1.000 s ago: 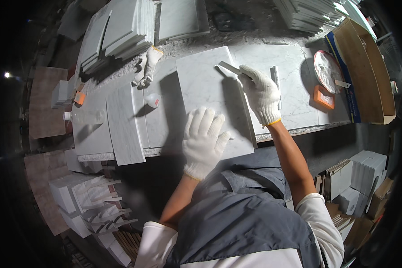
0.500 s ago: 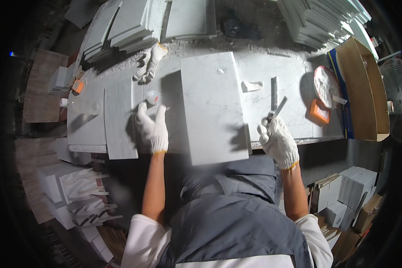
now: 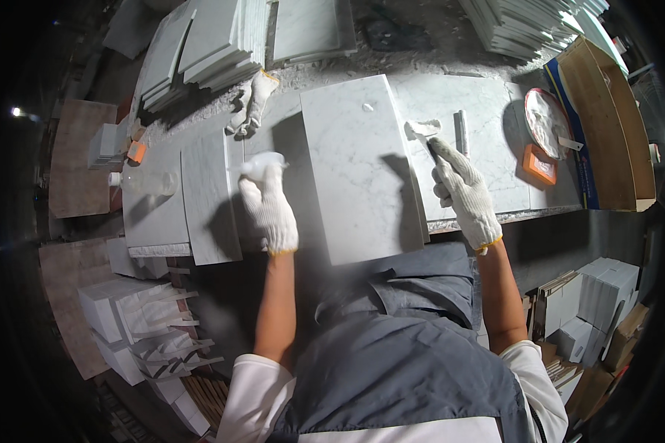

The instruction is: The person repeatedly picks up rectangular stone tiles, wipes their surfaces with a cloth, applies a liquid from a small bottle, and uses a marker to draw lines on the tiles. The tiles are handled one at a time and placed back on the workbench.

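Note:
My left hand [image 3: 272, 210], in a white knit glove, grips a small translucent bottle [image 3: 262, 164], which is tilted on its side above the bench. In my right hand [image 3: 465, 192], also gloved, is a thin flat scraper [image 3: 431, 148]. Its tip is at a small whitish piece bearing a lump of white paste [image 3: 424, 127]; whether they touch I cannot tell. Between my hands lies a large white marble tile [image 3: 358, 177], raised over the bench, with a small white dab [image 3: 367, 107] near its far edge. A narrow metal bar [image 3: 462, 131] lies just beyond my right hand.
Another marble tile [image 3: 208, 199] overhangs the bench edge at left, beside a clear bottle [image 3: 151, 182]. Spare gloves [image 3: 253, 103] lie farther back. At right are a round tub of white paste [image 3: 547, 122], an orange box [image 3: 540, 164] and a cardboard box [image 3: 606, 125]. Tile stacks [image 3: 222, 40] stand behind.
My left hand has closed on the small bottle and tipped it over. My right hand has moved forward, swinging the scraper's tip leftward to the white paste. The view has shifted slightly.

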`<state>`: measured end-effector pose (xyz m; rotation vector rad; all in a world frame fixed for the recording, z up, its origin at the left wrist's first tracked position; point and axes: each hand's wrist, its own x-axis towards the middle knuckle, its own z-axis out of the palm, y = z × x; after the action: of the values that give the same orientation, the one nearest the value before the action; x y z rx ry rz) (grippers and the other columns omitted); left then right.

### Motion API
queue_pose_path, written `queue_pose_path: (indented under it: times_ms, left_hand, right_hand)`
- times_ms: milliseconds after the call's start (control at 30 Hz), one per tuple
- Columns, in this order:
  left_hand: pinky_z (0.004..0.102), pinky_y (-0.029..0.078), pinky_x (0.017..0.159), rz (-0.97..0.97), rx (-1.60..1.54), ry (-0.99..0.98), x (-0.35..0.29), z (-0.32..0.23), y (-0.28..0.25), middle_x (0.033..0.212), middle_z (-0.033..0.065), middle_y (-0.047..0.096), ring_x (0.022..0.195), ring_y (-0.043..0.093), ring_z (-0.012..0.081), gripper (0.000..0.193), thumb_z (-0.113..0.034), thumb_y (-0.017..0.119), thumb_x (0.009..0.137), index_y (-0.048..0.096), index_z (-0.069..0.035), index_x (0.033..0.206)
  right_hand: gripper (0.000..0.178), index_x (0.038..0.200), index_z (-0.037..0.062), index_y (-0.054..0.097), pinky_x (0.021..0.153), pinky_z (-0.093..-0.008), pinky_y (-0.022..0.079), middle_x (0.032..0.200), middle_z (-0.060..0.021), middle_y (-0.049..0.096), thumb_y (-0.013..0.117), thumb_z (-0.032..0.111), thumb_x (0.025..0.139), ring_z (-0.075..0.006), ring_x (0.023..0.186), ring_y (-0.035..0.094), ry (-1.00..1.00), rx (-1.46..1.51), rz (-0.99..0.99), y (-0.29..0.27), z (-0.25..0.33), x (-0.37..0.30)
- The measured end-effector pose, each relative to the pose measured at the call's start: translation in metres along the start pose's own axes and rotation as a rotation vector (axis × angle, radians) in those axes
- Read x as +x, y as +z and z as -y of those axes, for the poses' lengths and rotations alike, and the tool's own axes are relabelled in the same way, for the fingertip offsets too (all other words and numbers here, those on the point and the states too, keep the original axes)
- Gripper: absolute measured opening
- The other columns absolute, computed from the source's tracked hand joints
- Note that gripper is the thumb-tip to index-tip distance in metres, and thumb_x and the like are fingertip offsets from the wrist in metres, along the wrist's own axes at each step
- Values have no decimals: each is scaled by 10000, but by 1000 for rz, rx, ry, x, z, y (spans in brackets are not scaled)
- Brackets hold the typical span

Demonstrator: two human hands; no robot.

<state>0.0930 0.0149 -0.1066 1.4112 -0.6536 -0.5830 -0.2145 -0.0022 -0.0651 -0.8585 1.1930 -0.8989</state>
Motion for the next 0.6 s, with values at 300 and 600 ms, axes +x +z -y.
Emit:
queue_pose_path:
  times_ms: [300,600]
  left_hand:
    - [300,527,897,209,393,-99,-68,-11,32,1197,70,679,1044,639,132,388,-162,751,963,610,-21,1296]
    - [316,510,904,220,142,57,-74,-20,39,1182,49,681,1035,631,130,398,-150,778,934,623,-31,1281]
  right_hand:
    - [389,1367,129,640,727,-405,539,1013,-156,712,658,165,980,-305,825,696,-556,-851,-11,38,13,34]
    - [359,1340,188,654,701,-443,545,899,-149,714,638,271,992,-334,788,695,-473,-1205,-84,57,16,63]
